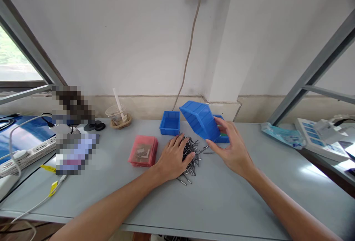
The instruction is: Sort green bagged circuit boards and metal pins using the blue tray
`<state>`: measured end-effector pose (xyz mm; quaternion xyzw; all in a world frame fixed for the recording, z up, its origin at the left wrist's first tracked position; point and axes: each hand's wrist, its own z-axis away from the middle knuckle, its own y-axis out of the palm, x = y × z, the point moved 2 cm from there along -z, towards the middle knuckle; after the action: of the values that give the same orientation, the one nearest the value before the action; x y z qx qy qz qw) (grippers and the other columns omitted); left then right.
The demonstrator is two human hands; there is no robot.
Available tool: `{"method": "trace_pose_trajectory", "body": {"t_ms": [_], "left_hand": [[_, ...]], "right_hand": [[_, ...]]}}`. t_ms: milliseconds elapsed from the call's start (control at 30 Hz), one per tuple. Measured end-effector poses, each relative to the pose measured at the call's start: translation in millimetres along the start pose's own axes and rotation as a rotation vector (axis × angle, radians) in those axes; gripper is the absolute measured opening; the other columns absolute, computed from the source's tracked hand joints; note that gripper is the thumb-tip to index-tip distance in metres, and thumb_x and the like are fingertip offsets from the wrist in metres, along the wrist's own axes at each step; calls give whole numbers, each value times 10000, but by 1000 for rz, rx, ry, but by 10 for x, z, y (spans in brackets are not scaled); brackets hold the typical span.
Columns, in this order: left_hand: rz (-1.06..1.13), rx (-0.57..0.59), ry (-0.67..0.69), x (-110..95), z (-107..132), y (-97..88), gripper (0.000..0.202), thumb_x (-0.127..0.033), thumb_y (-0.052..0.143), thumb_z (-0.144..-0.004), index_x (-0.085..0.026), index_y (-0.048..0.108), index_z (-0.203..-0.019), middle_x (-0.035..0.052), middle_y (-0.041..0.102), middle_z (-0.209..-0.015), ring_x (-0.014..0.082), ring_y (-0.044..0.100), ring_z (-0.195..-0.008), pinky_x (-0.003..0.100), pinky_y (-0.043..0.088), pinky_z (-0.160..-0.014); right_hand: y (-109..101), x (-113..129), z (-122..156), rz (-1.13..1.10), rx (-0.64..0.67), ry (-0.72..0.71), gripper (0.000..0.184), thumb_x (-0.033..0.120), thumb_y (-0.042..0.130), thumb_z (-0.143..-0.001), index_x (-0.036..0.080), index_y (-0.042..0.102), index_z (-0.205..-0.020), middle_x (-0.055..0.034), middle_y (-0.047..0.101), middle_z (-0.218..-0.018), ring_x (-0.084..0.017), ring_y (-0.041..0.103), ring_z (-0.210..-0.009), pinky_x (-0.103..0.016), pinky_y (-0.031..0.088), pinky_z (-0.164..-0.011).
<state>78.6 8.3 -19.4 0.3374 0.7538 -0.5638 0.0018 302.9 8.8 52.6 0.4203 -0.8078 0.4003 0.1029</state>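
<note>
In the head view, my right hand (233, 148) grips a blue plastic bin (201, 120), thumb below and fingers at its far side. The bin is tipped on its side above the table, its mouth towards the pile. My left hand (174, 156) lies with fingers spread at the left edge of a heap of small metal pins or shafts (191, 156), touching it. Several pins have scattered at the heap's front and right. A second blue bin (169, 123) stands upright behind my left hand. Another blue bin (223, 138) is partly hidden behind the tilted one.
Left of my left hand sits a stack of pink plastic bags (142, 151). Farther left are a plastic cup (118, 114) with a straw, power strips (41, 146) and cables. A teal packet (283, 134) and a white socket box (318, 137) lie at the right.
</note>
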Motion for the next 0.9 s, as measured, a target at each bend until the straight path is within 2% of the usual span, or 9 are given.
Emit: {"method": "trace_pose_trajectory", "body": {"t_ms": [133, 233, 400, 467, 533, 633, 767, 900], "left_hand": [[-60, -16, -18, 4, -37, 26, 593, -590, 417, -1057, -231, 458, -1527, 156, 400, -1639, 381, 423, -1451, 600, 385, -1147], [-97, -16, -11, -15, -48, -3, 575, -583, 407, -1062, -216, 485, -1497, 167, 444, -1600, 381, 438, -1430, 586, 404, -1125], [-69, -39, 8, -45, -6, -94, 460, -521, 389, -1085, -203, 563, -1369, 146, 599, -1375, 329, 552, -1281, 516, 475, -1053], [-53, -52, 3, -47, 8, -102, 461, -540, 400, -1078, -211, 570, -1352, 146, 583, -1379, 325, 561, -1270, 508, 487, -1043], [-47, -56, 1, -44, 11, -82, 512, -577, 425, -1060, -209, 544, -1395, 167, 513, -1488, 348, 522, -1340, 539, 466, -1078], [-54, -39, -13, -32, 6, -33, 585, -608, 439, -1045, -191, 509, -1449, 198, 455, -1568, 384, 450, -1429, 591, 416, -1126], [-78, -37, -4, -22, 7, -39, 532, -575, 416, -1065, -198, 530, -1421, 174, 537, -1487, 359, 485, -1391, 556, 422, -1123], [-100, -32, 9, -27, 10, -106, 438, -528, 398, -1084, -195, 590, -1292, 143, 621, -1286, 321, 584, -1213, 491, 492, -1022]], "right_hand": [[-8, -25, -9, -7, -53, 54, 665, 506, 686, -934, 327, 433, -1522, -116, 567, -1384, -314, 633, -1149, -511, 583, -968], [-5, -67, -42, -45, -62, 118, 678, 506, 708, -921, 316, 442, -1515, -116, 572, -1388, -291, 649, -1101, -486, 602, -930], [-8, -183, -204, -152, -38, 254, 702, 560, 732, -881, 280, 503, -1483, -125, 620, -1383, -290, 686, -1046, -483, 635, -871], [-9, -248, -311, -184, 1, 347, 708, 582, 743, -862, 256, 532, -1454, -133, 661, -1324, -291, 716, -996, -475, 650, -831], [-3, -318, -434, -221, 44, 443, 690, 587, 731, -865, 241, 545, -1432, -138, 696, -1254, -297, 739, -956, -469, 665, -785], [29, -409, -628, -346, 97, 534, 519, 554, 670, -910, 234, 611, -1314, -130, 742, -1135, -305, 768, -918, -451, 684, -741], [106, -475, -814, -309, 244, 622, 327, 482, 565, -966, 206, 655, -1117, -94, 752, -941, -275, 784, -698, -420, 670, -671], [221, -456, -880, -162, 393, 637, 283, 440, 453, -1022, 196, 598, -1018, -80, 752, -830, -269, 796, -662, -357, 632, -648]]}}
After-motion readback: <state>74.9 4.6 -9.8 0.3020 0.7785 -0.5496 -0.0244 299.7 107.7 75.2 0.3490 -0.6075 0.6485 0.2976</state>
